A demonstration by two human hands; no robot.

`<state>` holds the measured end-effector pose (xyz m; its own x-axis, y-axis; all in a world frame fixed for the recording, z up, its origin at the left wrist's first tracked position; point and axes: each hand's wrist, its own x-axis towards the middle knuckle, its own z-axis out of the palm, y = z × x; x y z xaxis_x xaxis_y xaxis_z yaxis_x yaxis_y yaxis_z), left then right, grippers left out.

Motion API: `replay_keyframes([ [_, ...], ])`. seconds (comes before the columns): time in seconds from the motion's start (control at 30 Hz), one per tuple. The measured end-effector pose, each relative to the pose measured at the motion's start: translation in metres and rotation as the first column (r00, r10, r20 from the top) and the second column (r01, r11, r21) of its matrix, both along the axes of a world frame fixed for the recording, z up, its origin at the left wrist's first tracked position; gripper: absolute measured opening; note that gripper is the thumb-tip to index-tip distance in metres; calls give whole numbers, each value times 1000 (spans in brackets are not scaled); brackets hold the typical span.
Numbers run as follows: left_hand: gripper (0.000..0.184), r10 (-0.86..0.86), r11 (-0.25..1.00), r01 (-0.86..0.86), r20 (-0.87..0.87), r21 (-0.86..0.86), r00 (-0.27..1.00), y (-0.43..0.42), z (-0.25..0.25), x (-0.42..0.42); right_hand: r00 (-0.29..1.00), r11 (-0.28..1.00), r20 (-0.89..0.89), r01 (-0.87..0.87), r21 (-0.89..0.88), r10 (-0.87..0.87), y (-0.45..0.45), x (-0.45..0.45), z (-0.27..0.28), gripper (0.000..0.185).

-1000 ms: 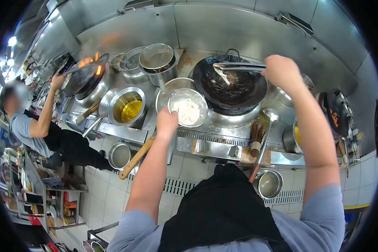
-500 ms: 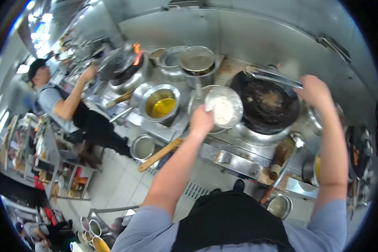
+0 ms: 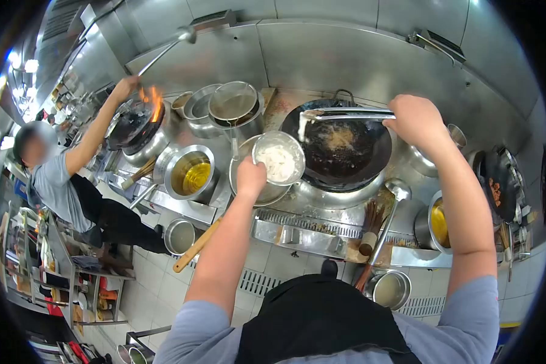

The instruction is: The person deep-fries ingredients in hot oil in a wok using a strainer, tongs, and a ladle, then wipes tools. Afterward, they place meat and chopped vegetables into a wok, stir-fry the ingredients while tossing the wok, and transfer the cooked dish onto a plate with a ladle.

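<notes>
My left hand (image 3: 250, 178) grips the near-left rim of a metal bowl (image 3: 278, 158) that holds pale, coated pieces. The bowl is held just left of a large black wok (image 3: 346, 151), which has bubbling oil in its middle. In my right hand (image 3: 414, 116) are metal tongs (image 3: 352, 114), closed in around their handles and reaching leftward over the wok. A whitish coated strip (image 3: 303, 127) hangs from the tongs' tips above the wok's left side.
A co-worker (image 3: 60, 182) at the left raises a ladle (image 3: 185, 35) by a flaming wok (image 3: 133, 124). Nearby stand a pot of yellow oil (image 3: 191, 173), strainers (image 3: 232, 101), a long ladle (image 3: 388, 212), a brush (image 3: 370, 230) and a right-hand wok (image 3: 497, 185).
A coated strip now hangs from the tongs at the wok's left side; a second ago one hung farther into the wok. The co-worker's arm has gone up with the ladle. The camera view has swung.
</notes>
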<state>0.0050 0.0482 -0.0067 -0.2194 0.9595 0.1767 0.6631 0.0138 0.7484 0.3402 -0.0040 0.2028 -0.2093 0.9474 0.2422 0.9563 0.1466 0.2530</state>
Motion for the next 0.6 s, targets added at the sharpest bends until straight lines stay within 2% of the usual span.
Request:
replay_keyframes([
  [0.03,27,-3,1000,3,5,1,1000,3,-8,-4,999,999,9,50,-8,-50,10,3,-3,25],
  [0.07,27,13,1000,-11,52,-27,999,9,-22,-8,987,983,36,159,-94,-157,22,-2,-6,22],
  [0.13,28,21,998,-16,99,-58,995,5,-25,-10,963,951,1,265,-160,-268,63,8,-44,20],
  [0.17,28,22,998,-16,106,-57,994,0,-20,-7,963,943,12,266,-198,-269,79,11,-64,20],
  [0.27,27,47,992,-21,216,-122,975,-9,-17,-5,959,931,20,278,-236,-281,84,10,-73,22],
  [0.33,26,14,996,16,341,-85,940,-11,-27,-8,925,911,-68,353,-215,-375,80,10,-64,23],
  [0.37,26,30,996,2,343,-92,939,-10,-34,-11,928,913,-53,350,-210,-369,83,16,-59,24],
  [0.43,25,-25,1000,23,194,11,981,-2,-44,-16,946,936,-13,319,-147,-324,56,7,-23,26],
  [0.47,25,-18,1000,23,242,-17,970,-12,-23,-11,973,974,-49,221,-48,-224,47,12,-16,27],
  [0.5,25,-5,1000,10,243,-19,970,-16,-11,-7,990,989,-34,135,-67,-138,31,6,1,28],
  [0.57,24,-75,995,64,137,82,988,-19,8,1,997,981,-50,47,-186,-57,6,-8,18,27],
  [0.6,23,-79,996,76,79,47,994,-19,18,5,1000,982,-18,0,-191,-4,-4,-20,15,25],
])
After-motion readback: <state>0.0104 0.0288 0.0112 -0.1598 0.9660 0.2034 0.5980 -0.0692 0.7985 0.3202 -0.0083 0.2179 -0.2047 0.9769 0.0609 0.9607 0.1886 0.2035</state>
